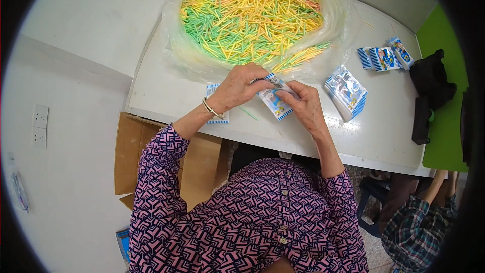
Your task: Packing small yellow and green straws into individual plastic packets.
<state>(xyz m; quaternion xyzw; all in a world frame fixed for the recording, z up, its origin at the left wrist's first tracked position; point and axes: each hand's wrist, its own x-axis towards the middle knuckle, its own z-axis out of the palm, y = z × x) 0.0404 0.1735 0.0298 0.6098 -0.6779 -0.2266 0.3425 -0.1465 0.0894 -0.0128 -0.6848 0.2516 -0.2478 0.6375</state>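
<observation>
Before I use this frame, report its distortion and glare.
Head view: a black fisheye border rounds off the corners; in the same view, the front edge of the white table curves, and a glare patch whitens its surface just below the nearer packet on the right.

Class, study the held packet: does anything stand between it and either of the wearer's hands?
Nothing visible does. The left hand and right hand both touch the blue-and-white packet directly, with their fingers on it.
</observation>
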